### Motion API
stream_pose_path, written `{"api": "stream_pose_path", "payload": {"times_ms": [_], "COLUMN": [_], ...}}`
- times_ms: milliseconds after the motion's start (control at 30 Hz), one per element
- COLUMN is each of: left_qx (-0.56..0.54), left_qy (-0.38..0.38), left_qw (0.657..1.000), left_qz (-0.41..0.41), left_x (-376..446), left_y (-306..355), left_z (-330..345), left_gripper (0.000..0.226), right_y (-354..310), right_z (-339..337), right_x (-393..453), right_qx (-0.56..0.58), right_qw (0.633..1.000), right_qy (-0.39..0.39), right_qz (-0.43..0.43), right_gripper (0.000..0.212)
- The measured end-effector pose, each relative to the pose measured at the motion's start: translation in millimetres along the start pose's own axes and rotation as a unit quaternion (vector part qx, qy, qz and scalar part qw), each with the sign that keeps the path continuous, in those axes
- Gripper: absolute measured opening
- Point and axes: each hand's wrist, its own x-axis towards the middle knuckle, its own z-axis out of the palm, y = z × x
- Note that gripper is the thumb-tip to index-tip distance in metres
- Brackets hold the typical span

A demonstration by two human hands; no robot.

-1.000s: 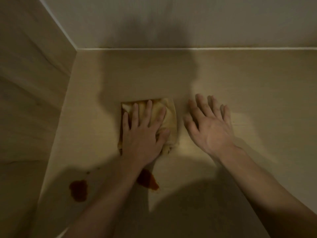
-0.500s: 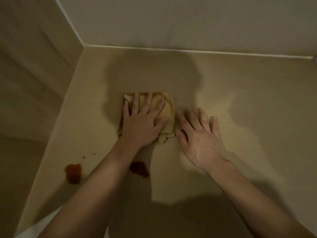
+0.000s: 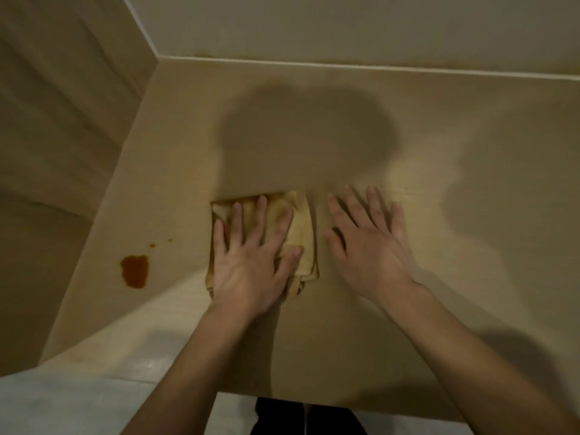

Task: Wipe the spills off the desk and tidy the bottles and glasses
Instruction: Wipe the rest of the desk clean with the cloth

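A folded yellow cloth (image 3: 302, 229), stained brown in places, lies on the pale wooden desk (image 3: 439, 136). My left hand (image 3: 251, 259) presses flat on the cloth with fingers spread. My right hand (image 3: 367, 243) rests flat on the bare desk just right of the cloth, fingers straight. A reddish-brown spill (image 3: 135, 271) sits near the desk's left edge, with two tiny drops (image 3: 153, 245) above it. No bottles or glasses are in view.
A wooden side panel (image 3: 62, 136) rises along the desk's left edge and a pale wall (image 3: 345, 23) stands behind it. The desk's front edge (image 3: 376, 406) runs along the bottom, with light floor (image 3: 47, 400) below at left.
The cloth under my left hand has slid toward me over the second spill, which no longer shows. My right hand stayed flat beside it. The view tilted down, showing the desk's front edge.
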Motion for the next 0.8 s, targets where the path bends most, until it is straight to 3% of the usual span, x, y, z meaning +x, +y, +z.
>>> {"api": "stream_pose_path", "payload": {"times_ms": [233,633,800], "left_qx": [-0.007,-0.008,-0.013], "left_qy": [-0.022,-0.013,-0.016], "left_qw": [1.0,0.997,0.998], "left_qz": [0.007,0.07,0.06], "left_x": [-15.4,64.3,42.0], "left_y": [1.0,-46.8,-55.3], "left_z": [-0.5,-17.8,-17.0], "left_gripper": [0.062,0.072,0.07], "right_y": [-13.0,-59.3,-69.8], "right_z": [0.8,15.2,17.2], "right_x": [-1.3,-6.3,-5.2], "right_qx": [0.005,0.002,-0.021], "right_qw": [1.0,0.999,0.998], "right_qy": [-0.007,-0.005,-0.014], "right_qz": [-0.001,0.052,0.06], "right_gripper": [0.063,0.061,0.062]}}
